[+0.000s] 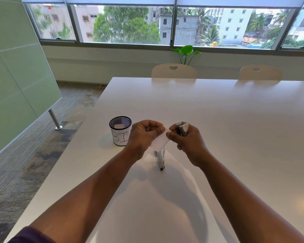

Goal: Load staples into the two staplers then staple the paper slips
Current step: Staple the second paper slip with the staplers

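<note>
**Stapling under way, one slip in hand**

The table (pixel 218 120) carries little of the job: near its left edge stands a mesh bin (pixel 120 133) with a paper label, and something white lies inside it, perhaps a finished slip, though that cannot be told for sure. Judging by this, loading looks done and the stapling stage has been reached; how many slips are left cannot be seen.

The left hand (pixel 144 135) is held above the table, fingers curled, thumb and forefinger pinching the left end of a small white slip (pixel 161 140). The right hand (pixel 188 141) is just right of it, fingers wrapped around a stapler (pixel 181 129) whose nose points up, while its fingertips also touch the slip's right end. The slip hangs between the two hands, tilted, flat and uncreased; no staple shows on it.

A second stapler (pixel 160 159), slim and metallic, lies on the table just below the slip, untouched, pointing toward the near edge.
</note>
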